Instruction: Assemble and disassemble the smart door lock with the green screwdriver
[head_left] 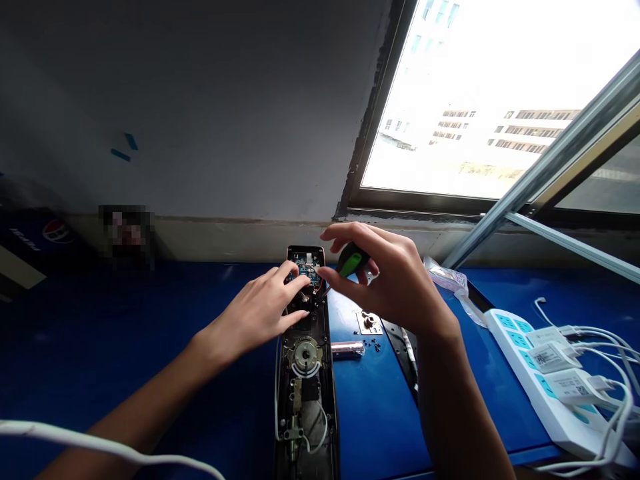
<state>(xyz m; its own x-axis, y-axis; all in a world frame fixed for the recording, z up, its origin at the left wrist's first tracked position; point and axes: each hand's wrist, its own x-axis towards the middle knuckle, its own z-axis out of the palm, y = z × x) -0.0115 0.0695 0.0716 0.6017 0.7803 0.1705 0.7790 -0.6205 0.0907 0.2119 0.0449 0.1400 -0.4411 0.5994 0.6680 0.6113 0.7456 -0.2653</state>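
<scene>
A long black lock housing (pixel 330 400) lies lengthwise before me, its inside facing up. Inside are a blue circuit board (pixel 311 272) at the far end, a round metal part (pixel 306 356) in the middle and thin wires. My left hand (pixel 267 297) reaches in from the left, its thumb and fingers apart, with fingertips on or just over the board. Between the fingers of my right hand (pixel 387 277) is a screwdriver (pixel 353 259) with a black and green handle, tilted so that its shaft points down into the housing. Its tip is hard to make out.
To the right of the housing lie a metal plate (pixel 369 323), a silvery wrapped cylinder (pixel 349 350) and several small dark screws (pixel 373 345). A white power strip (pixel 530 380) with plugs and cables stands farther right. A white cable (pixel 100 441) crosses at lower left.
</scene>
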